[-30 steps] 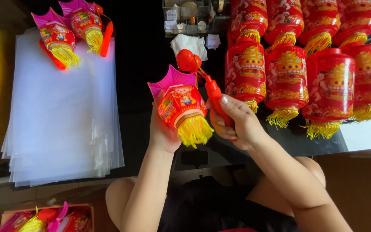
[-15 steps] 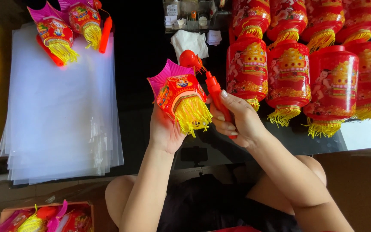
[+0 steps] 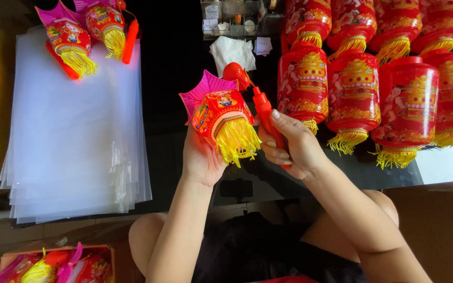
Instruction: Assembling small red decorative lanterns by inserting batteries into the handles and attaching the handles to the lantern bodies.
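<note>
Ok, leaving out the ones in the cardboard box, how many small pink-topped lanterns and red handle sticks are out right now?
small pink-topped lanterns: 3
red handle sticks: 3
Total: 6

A single head-worn camera looks steeply down from close above, facing forward across the dark glossy bench [image 3: 174, 94]. The person's own forearms rise from the bottom edge towards frame centre, lap below.
</note>
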